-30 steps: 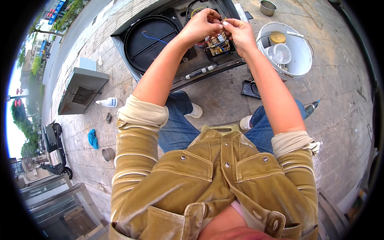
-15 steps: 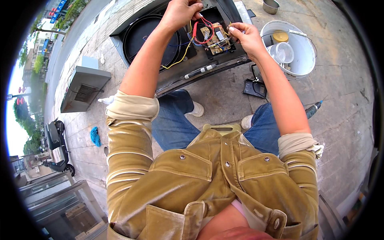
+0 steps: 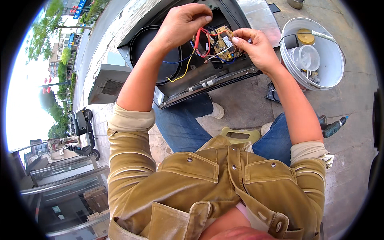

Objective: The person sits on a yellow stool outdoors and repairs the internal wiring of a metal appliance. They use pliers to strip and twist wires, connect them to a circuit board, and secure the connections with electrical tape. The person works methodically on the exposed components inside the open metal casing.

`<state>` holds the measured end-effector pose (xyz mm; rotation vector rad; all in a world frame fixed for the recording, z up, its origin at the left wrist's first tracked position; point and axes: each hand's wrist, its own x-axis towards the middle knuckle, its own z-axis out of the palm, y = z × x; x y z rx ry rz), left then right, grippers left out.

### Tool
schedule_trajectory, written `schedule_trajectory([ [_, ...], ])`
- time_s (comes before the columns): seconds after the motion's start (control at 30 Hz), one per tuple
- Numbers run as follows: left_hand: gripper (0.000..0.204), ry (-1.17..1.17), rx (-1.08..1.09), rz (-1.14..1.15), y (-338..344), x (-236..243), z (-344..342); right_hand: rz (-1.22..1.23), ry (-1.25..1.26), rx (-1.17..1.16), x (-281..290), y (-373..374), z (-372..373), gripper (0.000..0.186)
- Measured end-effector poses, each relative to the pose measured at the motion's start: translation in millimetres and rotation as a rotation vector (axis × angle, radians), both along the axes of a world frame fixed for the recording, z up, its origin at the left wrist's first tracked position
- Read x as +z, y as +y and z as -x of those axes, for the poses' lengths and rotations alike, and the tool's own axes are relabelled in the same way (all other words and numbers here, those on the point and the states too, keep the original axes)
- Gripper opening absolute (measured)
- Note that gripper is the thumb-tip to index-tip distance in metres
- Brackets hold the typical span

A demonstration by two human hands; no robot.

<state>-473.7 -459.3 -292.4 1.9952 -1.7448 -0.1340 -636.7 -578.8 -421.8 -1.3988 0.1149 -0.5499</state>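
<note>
An opened dark metal appliance housing lies in front of my knees, with a large round black part in its left half. On the right inside is a tan circuit board with red, blue, white and yellow wires around it. My left hand hovers over the housing left of the board, thumb and fingers pinched; what they hold is hidden. My right hand is at the board's right edge, fingertips pinched where a thin red wire ends. A red sleeve covers part of the wiring.
A white bucket with plastic tubs and small parts stands right of the housing. On the paving lie a power drill and a small black part. A grey metal box stands left, a scooter farther off.
My view has shifted, so the housing and bucket appear farther right. My left hand has moved away from the red wires. My right hand has come lower, to the circuit board's edge.
</note>
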Motion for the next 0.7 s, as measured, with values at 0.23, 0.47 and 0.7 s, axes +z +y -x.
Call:
schedule_trajectory([
  [0.23, 0.019, -0.415, -0.159, 0.047, -3, -7, 36, -0.116, -0.053, -0.006, 4, -1, 0, 0.018],
  [0.47, 0.012, -0.526, -0.202, 0.120, -1, -13, 33, -0.071, -0.090, -0.060, 7, 9, -1, 0.018],
  [0.7, 0.012, -0.634, -0.210, 0.186, 4, -17, 37, -0.070, -0.121, -0.034, 11, 14, -2, 0.017],
])
